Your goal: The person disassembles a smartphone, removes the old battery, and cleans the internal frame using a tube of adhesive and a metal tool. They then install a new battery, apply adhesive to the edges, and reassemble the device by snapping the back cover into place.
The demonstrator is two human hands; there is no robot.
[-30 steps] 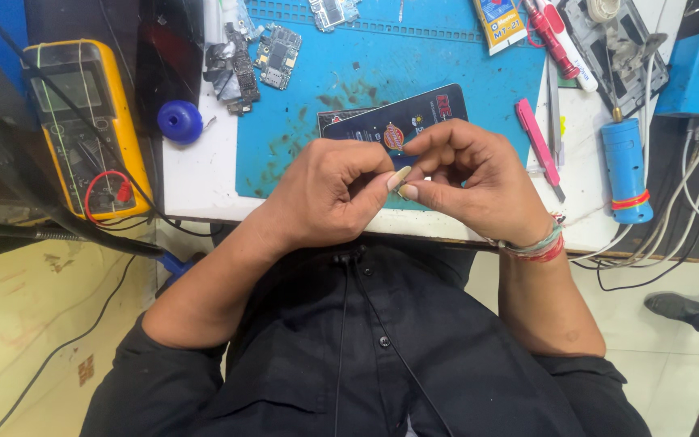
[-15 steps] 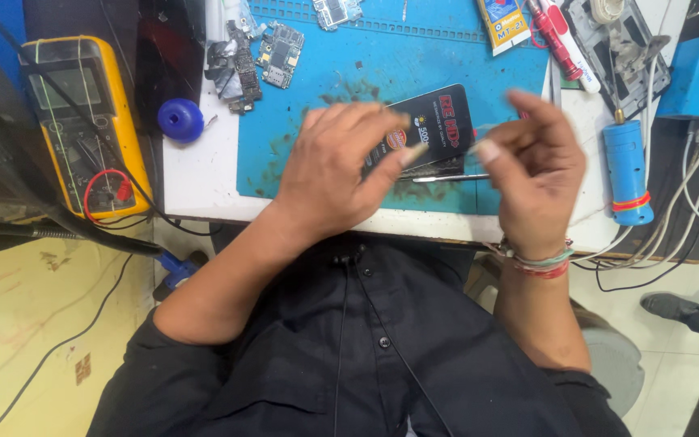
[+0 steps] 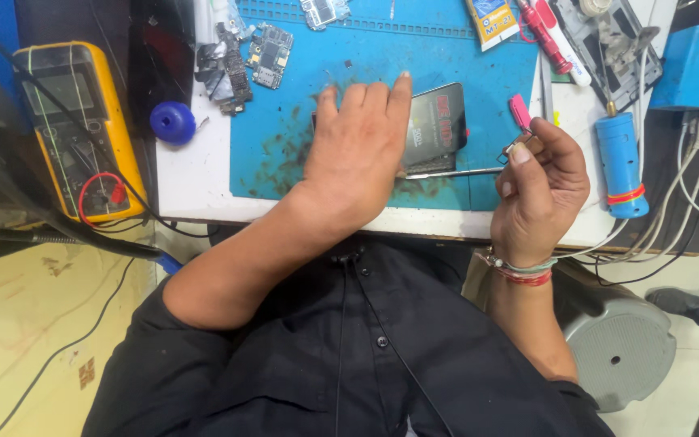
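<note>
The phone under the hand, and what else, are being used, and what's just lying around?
In use: left hand flat on the dark phone; right hand pinching a small metal piece; tweezers beside the phone.

Lying about: yellow multimeter, circuit boards, blue cylinder tool, blue knob.

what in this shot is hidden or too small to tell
- Head view: the left hand lies flat over the phone, hiding its left part.
- Head view: the small metal piece pinched in the right hand is too small to identify.
- Head view: the circuit board is cut off by the top edge.
</note>
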